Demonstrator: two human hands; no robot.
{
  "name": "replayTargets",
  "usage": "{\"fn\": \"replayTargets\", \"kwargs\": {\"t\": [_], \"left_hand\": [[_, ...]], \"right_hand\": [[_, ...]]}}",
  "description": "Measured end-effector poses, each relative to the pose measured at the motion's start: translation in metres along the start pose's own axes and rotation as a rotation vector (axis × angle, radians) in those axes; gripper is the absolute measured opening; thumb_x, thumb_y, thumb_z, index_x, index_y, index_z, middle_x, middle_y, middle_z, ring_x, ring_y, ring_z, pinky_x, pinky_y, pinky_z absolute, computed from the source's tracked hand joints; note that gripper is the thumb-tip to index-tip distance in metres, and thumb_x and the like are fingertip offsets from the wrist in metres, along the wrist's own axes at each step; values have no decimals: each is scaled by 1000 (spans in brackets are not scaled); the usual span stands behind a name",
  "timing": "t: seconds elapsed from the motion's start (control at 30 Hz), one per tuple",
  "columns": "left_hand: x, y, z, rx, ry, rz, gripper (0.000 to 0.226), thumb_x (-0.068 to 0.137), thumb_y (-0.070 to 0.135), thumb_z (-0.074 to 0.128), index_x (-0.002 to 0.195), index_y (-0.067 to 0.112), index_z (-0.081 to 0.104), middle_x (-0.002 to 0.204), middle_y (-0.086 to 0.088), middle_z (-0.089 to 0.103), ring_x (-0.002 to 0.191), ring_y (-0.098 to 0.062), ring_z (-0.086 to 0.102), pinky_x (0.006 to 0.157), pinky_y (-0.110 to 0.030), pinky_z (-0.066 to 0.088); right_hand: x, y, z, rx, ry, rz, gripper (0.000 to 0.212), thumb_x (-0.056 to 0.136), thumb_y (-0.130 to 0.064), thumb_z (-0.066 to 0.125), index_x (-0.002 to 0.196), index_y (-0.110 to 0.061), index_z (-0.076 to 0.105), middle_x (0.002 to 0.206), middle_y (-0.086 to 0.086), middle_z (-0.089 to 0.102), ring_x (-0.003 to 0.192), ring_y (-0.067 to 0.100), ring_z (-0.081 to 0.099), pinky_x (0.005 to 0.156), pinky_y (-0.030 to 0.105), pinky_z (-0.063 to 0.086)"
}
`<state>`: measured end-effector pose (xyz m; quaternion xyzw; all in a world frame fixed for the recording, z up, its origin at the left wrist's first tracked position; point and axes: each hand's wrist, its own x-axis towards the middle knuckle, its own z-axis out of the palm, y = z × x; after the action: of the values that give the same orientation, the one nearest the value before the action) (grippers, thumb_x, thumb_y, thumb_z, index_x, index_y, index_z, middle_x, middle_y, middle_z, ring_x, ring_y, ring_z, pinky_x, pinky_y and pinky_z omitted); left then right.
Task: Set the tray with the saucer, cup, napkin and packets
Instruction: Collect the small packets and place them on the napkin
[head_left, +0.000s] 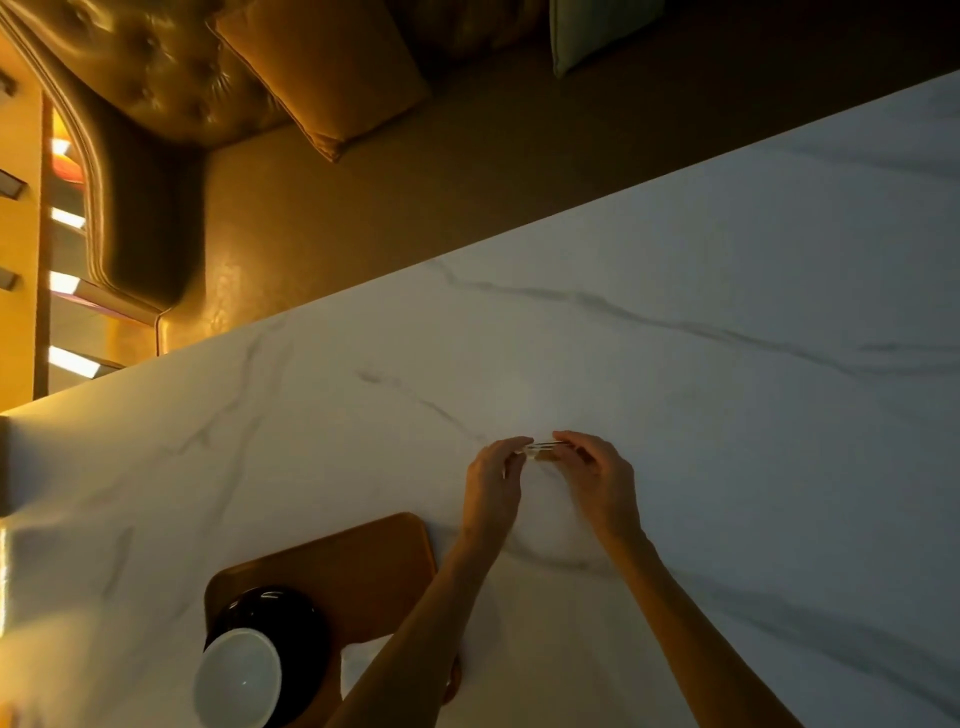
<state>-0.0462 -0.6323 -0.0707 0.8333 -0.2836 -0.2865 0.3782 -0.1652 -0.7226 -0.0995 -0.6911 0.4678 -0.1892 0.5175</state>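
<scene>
Both hands meet over the white marble table (727, 312), a little toward 5 o'clock from the middle of the view. The left hand (491, 486) and the right hand (602, 483) each pinch one end of a small bundle of packets (543, 449) — thin, pale, with a brownish edge — held between the fingertips just above the tabletop. The left takes the end toward 9 o'clock, the right the end toward 3 o'clock. How many packets there are is too small to tell.

The tray (363, 566), brown and round-cornered, lies toward 7 o'clock from the hands, near the bottom edge of the view. On its part nearest 7 o'clock sits a dark saucer (306, 623), and on that saucer stands a cup (239, 678) with a white inside, upright, mouth open to the camera. A white napkin (363, 660) lies on the tray at 3 o'clock of the saucer, partly hidden under the left forearm, which crosses the tray's corner.

The packets are off the tray, well apart from it toward 1 o'clock.

Beyond the table's far edge, at 11 o'clock, stands a tufted sofa (156, 104) with a mustard cushion (322, 73) — and a paler cushion (592, 31) at 12 o'clock.
</scene>
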Motion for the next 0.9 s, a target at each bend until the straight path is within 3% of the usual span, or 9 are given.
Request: {"fn": "replayTargets", "kwargs": {"t": [0.07, 0.23, 0.33, 0.43, 0.53, 0.6, 0.7, 0.83, 0.9], "left_hand": [[-2, 2, -1, -19, -9, -12, 24, 92, 7, 59, 113, 11, 69, 111, -5, 71, 100, -17, 65, 90, -27, 51], [-3, 3, -3, 6, -6, -42, 26, 94, 6, 55, 113, 11, 71, 113, -6, 73, 103, -17, 67, 93, -28, 51], [0, 6, -5, 49, -34, -40, 27, 95, 7, 53, 116, 11, 71, 115, -8, 72, 106, -20, 66, 92, -24, 47], [-1, 7, -2, 107, -3, -23, 28, 96, 9, 54, 120, 12, 68, 116, -11, 67, 107, -21, 60, 89, -11, 40], [-6, 5, 3, 118, 30, -32, 30, 96, 8, 54, 124, 10, 64, 121, -12, 60, 109, -18, 56, 88, 2, 32], [-7, 5, 6, 99, 41, -49, 31, 96, 7, 53, 125, 9, 63, 123, -13, 61, 111, -19, 56, 92, -3, 34], [-6, 7, 8, 71, 41, -87, 34, 97, 8, 52, 130, 11, 59, 125, -11, 62, 115, -19, 56, 98, -15, 38], [-2, 7, 8, 29, 26, -146, 37, 98, 9, 50, 135, 13, 55, 127, -10, 62, 117, -19, 57, 96, -16, 38], [4, 9, 7, -17, 20, -188, 36, 98, 9, 50, 133, 11, 57, 129, -7, 64, 118, -17, 59, 97, -17, 39]], "right_hand": [[-2, -1, 1, 25, -18, -28, 20, 89, -23, 66, 109, -26, 67, 105, -12, 69, 98, 5, 65, 88, 30, 57], [-9, 2, -2, -16, -82, -84, 35, 92, -17, 62, 127, -17, 59, 122, -1, 65, 110, -1, 59, 96, 15, 48], [-12, 6, -3, -30, -21, -99, 33, 94, -11, 57, 127, -14, 59, 125, 0, 64, 114, 7, 59, 100, 27, 50], [-15, 3, 4, -32, 12, -81, 36, 97, -9, 49, 132, -16, 55, 130, -2, 60, 121, 10, 56, 105, 32, 46], [-20, -1, 17, -11, -27, -80, 43, 100, -6, 41, 141, -17, 42, 142, -3, 49, 131, 10, 48, 109, 23, 39], [-22, -2, 22, 24, 0, -32, 46, 101, -8, 39, 145, -20, 35, 145, -8, 43, 134, 6, 43, 107, 13, 35], [-21, -5, 25, 38, 3, -29, 48, 101, -11, 39, 147, -25, 30, 147, -10, 41, 135, 1, 40, 108, 13, 34], [-18, -8, 29, -22, 19, -65, 44, 101, -20, 40, 145, -24, 35, 143, -10, 46, 131, -2, 42, 106, 11, 35], [-15, -6, 28, -69, 65, -68, 38, 100, -26, 42, 138, -23, 45, 135, -6, 56, 123, 1, 50, 104, 16, 41]]}}
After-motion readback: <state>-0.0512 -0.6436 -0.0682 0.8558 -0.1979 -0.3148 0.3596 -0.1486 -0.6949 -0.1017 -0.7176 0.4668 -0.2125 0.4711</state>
